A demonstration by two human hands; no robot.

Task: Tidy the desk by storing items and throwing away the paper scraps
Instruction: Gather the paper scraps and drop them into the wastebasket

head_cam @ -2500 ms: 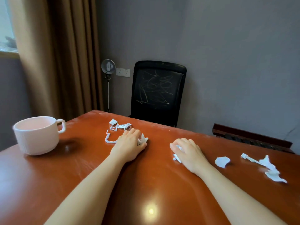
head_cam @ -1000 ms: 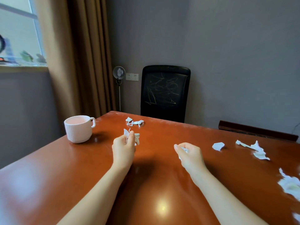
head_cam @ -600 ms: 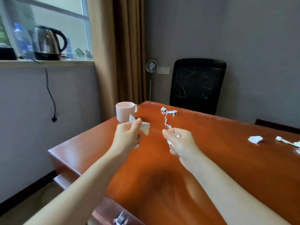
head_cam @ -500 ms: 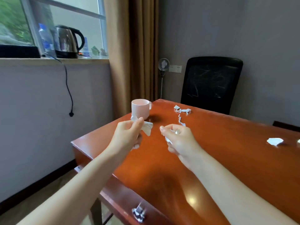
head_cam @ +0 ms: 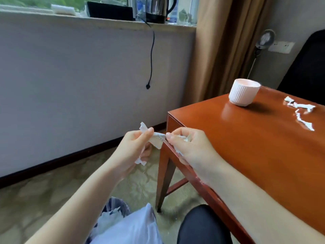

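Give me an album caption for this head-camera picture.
At the desk corner, left hand and right hand grip paper scraps, bin on the floor below; loose scraps and a cup sit on top.

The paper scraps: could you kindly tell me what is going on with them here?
A person is clearing torn paper off the desk. The left hand pinches a bunch of scraps and the right hand grips another bunch, both at the desk's corner. A waste bin lined with a white bag stands below the left forearm. Loose scraps lie on the desk near the ribbed pink mug.
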